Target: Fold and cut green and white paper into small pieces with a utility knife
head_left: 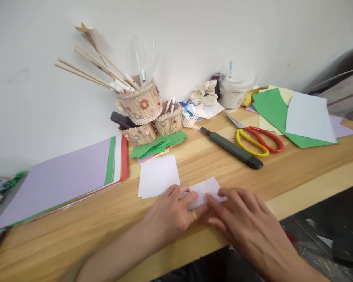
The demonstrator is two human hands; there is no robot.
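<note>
As we press a white sheet point(207, 189) flat at the table's point(76, 231) near edge, our left hand point(175, 209) has curled fingers on its left side, our right hand point(247, 219) loosely spread fingertips on its right. Beyond lie white squares point(157, 177), a cutter point(233, 149) and scissors point(251, 137); decorated holders point(144, 105) stand along the far edge.

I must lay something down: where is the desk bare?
Bare desk: between the lilac paper stack and left forearm; between the white sheets and dark green tool; between scissors and the front edge. Crowded: the wall side, with decorated holders.
</note>
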